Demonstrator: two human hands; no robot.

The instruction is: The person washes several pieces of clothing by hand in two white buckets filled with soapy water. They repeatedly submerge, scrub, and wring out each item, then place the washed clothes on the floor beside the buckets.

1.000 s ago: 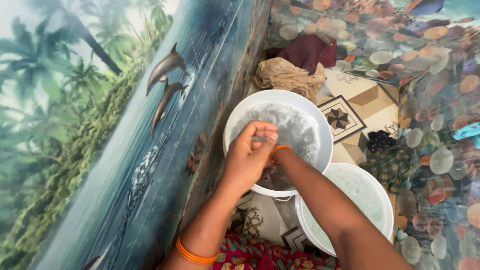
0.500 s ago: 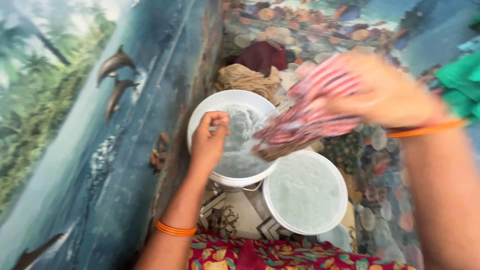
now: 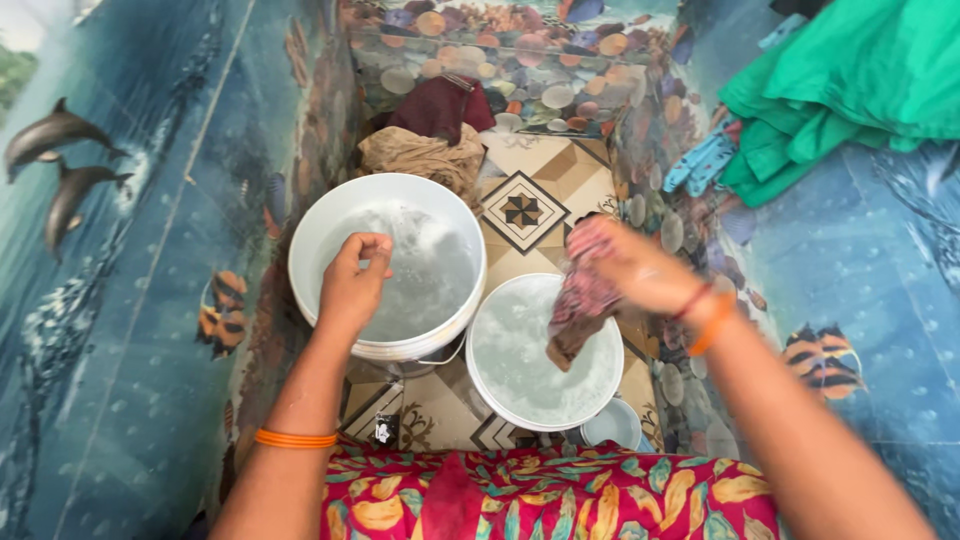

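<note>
My right hand (image 3: 640, 272) grips a wet patterned red and white cloth (image 3: 578, 305), which hangs over the nearer white bucket (image 3: 500, 395) of water. My left hand (image 3: 352, 282) hovers over the farther white bucket (image 3: 320, 225) of soapy water, fingers loosely curled with nothing in them. Both wrists wear orange bangles. The right hand is blurred by motion.
A brown cloth (image 3: 420, 160) and a maroon cloth (image 3: 440, 105) lie heaped behind the buckets. Green fabric (image 3: 850, 90) hangs at the upper right. Tiled walls with dolphin and fish pictures close in on both sides. A small white cup (image 3: 612, 425) sits by the nearer bucket. My floral garment (image 3: 550, 495) fills the bottom.
My right hand lifted the cloth out of the farther bucket, raised it, then brought it down over the nearer bucket. The left hand stayed over the farther bucket.
</note>
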